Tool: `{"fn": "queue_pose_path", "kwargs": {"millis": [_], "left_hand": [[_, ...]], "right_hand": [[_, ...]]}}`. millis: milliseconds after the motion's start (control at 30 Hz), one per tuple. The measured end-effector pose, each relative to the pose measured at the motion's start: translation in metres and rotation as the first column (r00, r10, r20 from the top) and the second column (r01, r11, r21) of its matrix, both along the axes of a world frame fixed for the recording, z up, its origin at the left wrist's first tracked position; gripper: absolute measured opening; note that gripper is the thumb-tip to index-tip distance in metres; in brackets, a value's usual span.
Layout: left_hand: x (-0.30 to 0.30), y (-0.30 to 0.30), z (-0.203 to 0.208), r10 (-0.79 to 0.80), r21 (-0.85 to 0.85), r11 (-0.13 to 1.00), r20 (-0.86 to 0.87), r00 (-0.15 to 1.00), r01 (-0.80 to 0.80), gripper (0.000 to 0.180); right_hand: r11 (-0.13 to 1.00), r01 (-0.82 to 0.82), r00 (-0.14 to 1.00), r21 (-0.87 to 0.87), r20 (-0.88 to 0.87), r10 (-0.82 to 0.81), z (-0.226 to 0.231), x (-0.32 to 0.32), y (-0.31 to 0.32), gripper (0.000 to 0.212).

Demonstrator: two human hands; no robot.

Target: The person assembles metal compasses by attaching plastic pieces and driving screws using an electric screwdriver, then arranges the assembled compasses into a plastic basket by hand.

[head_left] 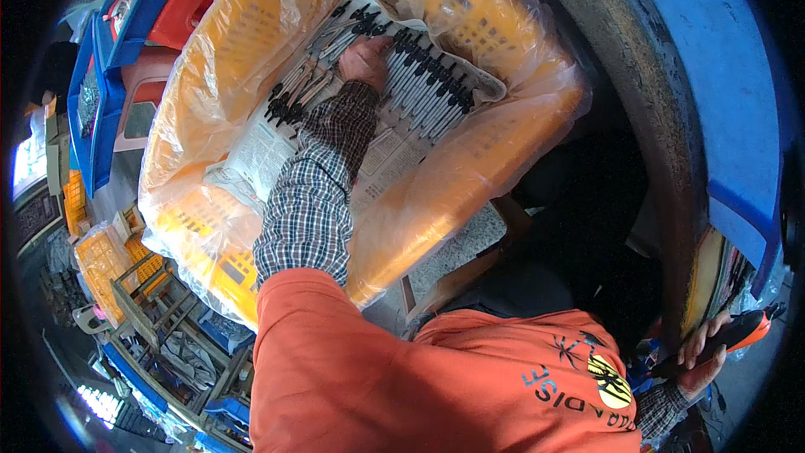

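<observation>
My left hand [366, 63] reaches into a yellow plastic crate [369, 273] lined with clear film. Its fingers are curled down among rows of thin, pale rods [428, 88] with black ends, and what the fingertips hold is hidden. The rods lie side by side on sheets of printed paper [390, 159], to both sides of the hand. At the far lower right, my right hand [703, 356] is wrapped around an orange and black handheld tool [738, 337]. The tool's exact kind does not show clearly.
A curved, worn edge [650, 67] and a blue surface [721, 75] border the right side. Blue crates [94, 109] and a red plastic thing [189, 4] stand at the left. Farther off are a wooden frame [159, 310] and another yellow crate [101, 264].
</observation>
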State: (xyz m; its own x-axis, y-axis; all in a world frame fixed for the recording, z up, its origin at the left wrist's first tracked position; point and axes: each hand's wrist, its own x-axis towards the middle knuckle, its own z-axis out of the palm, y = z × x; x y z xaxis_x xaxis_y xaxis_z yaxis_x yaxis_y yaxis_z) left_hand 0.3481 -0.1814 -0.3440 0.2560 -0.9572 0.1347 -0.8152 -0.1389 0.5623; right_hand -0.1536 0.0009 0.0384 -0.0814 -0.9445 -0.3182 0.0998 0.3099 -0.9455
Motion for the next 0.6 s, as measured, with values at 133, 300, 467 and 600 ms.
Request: {"fn": "queue_pose_path", "kwargs": {"millis": [133,300,467,600], "left_hand": [[-0.006,0.004,0.004,0.025,-0.026,0.999,0.023,0.999,-0.024,0.019],[-0.011,0.013,0.007,0.002,-0.075,0.997,0.051,0.999,0.002,0.020],[-0.013,0.008,0.007,-0.020,-0.092,0.996,0.032,0.999,0.023,0.019],[0.006,0.014,0.011,0.008,-0.150,0.989,0.053,0.999,0.000,0.017]], "right_hand": [[1.000,0.027,1.000,-0.002,-0.013,-0.027,0.000,-0.001,0.002,0.037],[0.999,0.013,0.999,-0.035,-0.042,-0.015,-0.001,0.001,0.002,0.037],[0.999,0.010,1.000,-0.032,-0.028,-0.011,0.000,0.002,0.001,0.037],[0.999,0.030,1.000,-0.028,-0.008,-0.030,-0.002,0.004,0.001,0.037]]}}
